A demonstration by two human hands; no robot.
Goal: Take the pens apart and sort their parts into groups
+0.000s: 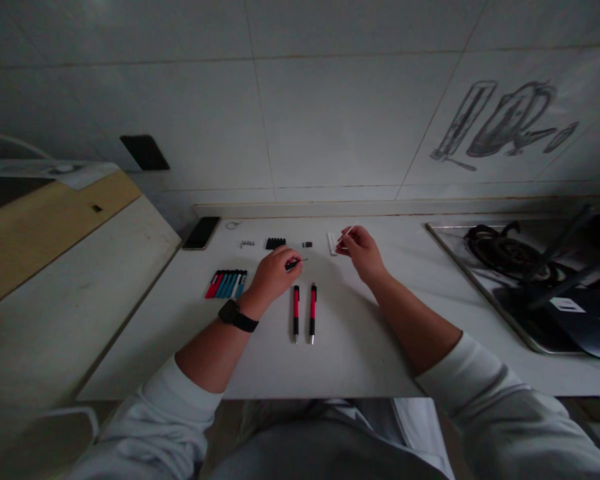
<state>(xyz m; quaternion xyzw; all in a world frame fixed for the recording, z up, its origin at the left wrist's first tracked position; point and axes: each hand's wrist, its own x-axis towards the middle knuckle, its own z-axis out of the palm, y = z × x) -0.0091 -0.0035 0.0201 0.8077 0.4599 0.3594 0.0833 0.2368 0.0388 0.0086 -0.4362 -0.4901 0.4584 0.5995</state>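
Observation:
My left hand [279, 270] is closed on a small black pen part [293, 265] with a thin tip pointing right. In my right hand [361, 252], pinched between fingertips, is a thin white pen refill [351, 229]. More white refills [331, 244] lie on the counter just left of that hand. Below my hands are two red-and-black pens, the left pen [296, 313] and the right pen [313, 313], side by side. Left of my left hand lies a row of red and blue pen barrels [226, 284]. Black grips [275, 243], small springs [247, 244] and tiny dark pieces [307, 245] sit further back.
A phone [201, 233] lies at the counter's back left, beside a small ring [233, 225]. The gas stove [510, 253] takes up the right side. A tiled wall [330, 127] rises behind the white counter [350, 360], and a raised wooden-edged cabinet [70, 247] borders the left.

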